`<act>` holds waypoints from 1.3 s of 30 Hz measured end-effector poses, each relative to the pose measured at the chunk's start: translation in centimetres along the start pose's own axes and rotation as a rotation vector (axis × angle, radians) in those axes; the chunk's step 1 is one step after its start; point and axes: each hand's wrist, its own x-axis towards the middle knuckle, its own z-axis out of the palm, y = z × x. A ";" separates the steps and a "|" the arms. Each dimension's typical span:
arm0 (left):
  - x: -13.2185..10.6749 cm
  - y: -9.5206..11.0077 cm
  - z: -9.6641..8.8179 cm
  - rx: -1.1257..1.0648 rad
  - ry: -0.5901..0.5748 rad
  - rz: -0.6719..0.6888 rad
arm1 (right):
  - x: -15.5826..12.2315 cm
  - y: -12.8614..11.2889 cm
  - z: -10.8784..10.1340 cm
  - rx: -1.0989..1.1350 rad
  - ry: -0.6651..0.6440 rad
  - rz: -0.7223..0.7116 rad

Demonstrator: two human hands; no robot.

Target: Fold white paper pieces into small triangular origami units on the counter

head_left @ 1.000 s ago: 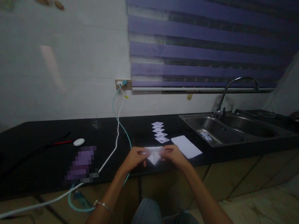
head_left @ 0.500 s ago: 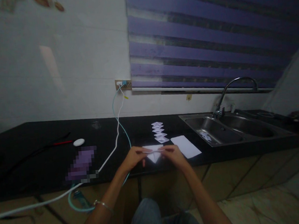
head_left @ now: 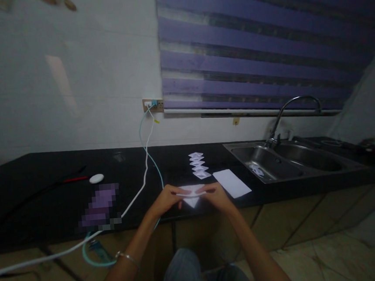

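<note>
A partly folded sheet of white paper (head_left: 193, 202) is held between my two hands at the counter's front, its lower part coming to a point toward me. My left hand (head_left: 168, 199) pinches its left side, and my right hand (head_left: 216, 194) grips the right side, thumbs inward along a raised folded edge. Just beyond, a row of several folded white paper boats (head_left: 199, 165) lies on the black counter. To the right of my right hand rests a flat stack of white paper (head_left: 233, 183).
A steel double sink (head_left: 269, 172) with a curved faucet (head_left: 279, 119) is at the right. White and teal cables (head_left: 146, 161) run from the wall outlet (head_left: 153, 105) across the counter. A white oval object (head_left: 96, 178) and a blurred purple item (head_left: 99, 205) lie at the left.
The thumbs have shifted inward over the paper, and its folded edge now stands more raised toward me. The view has moved slightly; the other items stay put.
</note>
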 end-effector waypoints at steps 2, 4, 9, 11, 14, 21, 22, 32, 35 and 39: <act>-0.1 0.3 0.1 -0.036 -0.007 -0.009 | 0.1 0.2 -0.1 -0.003 0.005 -0.017; -0.2 0.6 0.2 -0.108 -0.030 -0.017 | 0.2 0.4 -0.1 -0.003 0.021 -0.033; 0.0 0.4 0.8 -0.156 0.001 -0.020 | 0.5 -0.1 0.3 0.034 0.014 -0.050; 0.1 0.2 0.9 -0.103 0.016 -0.027 | 0.5 -0.7 0.6 0.041 0.007 -0.049; 0.1 0.0 1.2 -0.070 0.007 -0.018 | 0.4 -1.5 1.1 0.037 0.004 -0.034; 0.4 0.1 1.2 -0.009 0.062 -0.009 | 0.7 -1.1 2.1 0.021 -0.031 0.024; 0.4 0.1 1.1 0.003 0.069 -0.007 | 0.8 -0.9 2.2 0.018 -0.023 0.027; 0.3 0.7 0.7 0.024 0.064 0.036 | 2.1 0.0 3.3 0.041 0.138 0.068; 0.5 0.7 0.7 0.029 0.050 0.051 | 2.4 0.2 3.5 0.043 0.165 0.065; 0.5 0.7 0.8 0.046 0.048 0.085 | 2.4 0.3 3.6 0.091 0.176 0.071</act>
